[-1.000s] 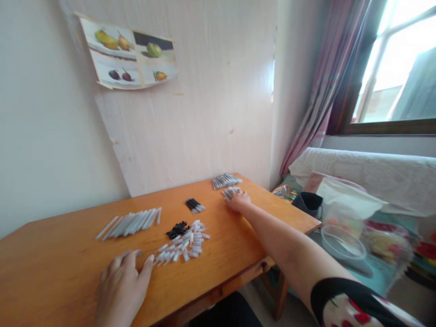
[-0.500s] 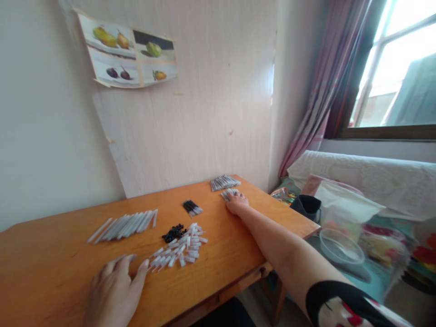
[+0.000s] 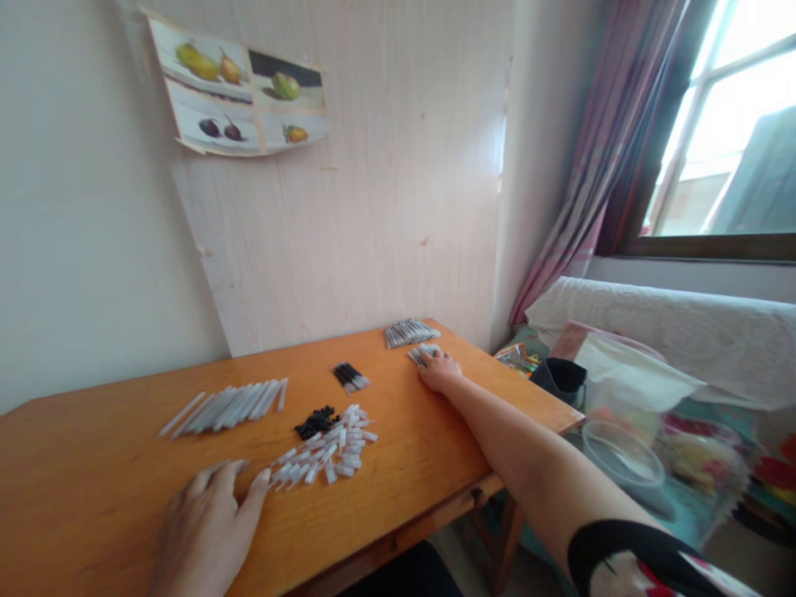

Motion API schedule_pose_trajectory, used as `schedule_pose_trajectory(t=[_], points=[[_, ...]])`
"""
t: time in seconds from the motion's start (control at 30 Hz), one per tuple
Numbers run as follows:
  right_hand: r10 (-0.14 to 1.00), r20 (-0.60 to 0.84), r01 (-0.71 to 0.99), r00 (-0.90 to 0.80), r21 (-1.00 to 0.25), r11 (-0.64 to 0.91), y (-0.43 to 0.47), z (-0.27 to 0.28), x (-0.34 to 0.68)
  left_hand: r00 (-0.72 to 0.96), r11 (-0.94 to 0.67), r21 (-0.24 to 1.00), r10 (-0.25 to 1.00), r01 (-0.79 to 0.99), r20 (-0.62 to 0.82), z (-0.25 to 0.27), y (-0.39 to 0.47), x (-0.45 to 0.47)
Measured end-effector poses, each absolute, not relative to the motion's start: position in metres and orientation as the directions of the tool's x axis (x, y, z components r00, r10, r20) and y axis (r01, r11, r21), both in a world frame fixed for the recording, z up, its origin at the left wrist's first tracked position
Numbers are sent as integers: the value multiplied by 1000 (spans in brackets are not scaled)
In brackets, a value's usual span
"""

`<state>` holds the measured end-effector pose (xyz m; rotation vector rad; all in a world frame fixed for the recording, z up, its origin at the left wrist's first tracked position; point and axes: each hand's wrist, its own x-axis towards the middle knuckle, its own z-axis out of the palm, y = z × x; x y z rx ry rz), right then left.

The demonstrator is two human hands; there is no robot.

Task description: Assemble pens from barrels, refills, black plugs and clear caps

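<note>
Reaching across the wooden table (image 3: 429, 452), we have our right hand (image 3: 441, 371) over a small bunch of thin pale sticks (image 3: 421, 354) near the far right end. Its fingers lie on the near side of the bunch, and we cannot tell whether they pinch a stick or only rest there. Just behind sits a larger pile of dark-and-pale sticks (image 3: 411, 332). Our left hand (image 3: 205, 524) is at the near left, thumb spread from the fingers, nothing in its grasp; the thumb tip comes right beside the white caps (image 3: 336, 445), touching or not we cannot say. Black beads (image 3: 316, 421) lie against those caps, with black rods (image 3: 350, 376) farther back and a row of whitish tubes (image 3: 233, 405) to the left. We judge the thin sticks light, stiff and rather slick, apt to roll or fan out if pushed from one side. Mid-length seems the best hold, between thumb and fingertips, squeezed gently, since thin plastic might crack.
</note>
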<state>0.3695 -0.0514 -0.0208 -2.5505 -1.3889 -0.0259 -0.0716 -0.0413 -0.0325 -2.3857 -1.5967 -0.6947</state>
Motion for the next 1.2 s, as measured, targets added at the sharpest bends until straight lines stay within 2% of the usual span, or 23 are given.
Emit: schedule_pose_trajectory(t=[0.43, 1.03, 1.1, 1.2], points=[[830, 153, 841, 537, -179, -511, -61, -23, 398, 287, -390, 131, 830, 911, 477, -31, -43, -70], [794, 284, 842, 537, -224, -490, -65, -27, 396, 281, -381, 127, 833, 916, 477, -33, -41, -71], [775, 321, 837, 545, -261, -481, -65, -26, 395, 279, -375, 125, 840, 919, 466, -31, -42, -70], [663, 405, 765, 630, -470, -440, -66, -24, 398, 274, -368, 131, 848, 921, 453, -28, -45, -68]])
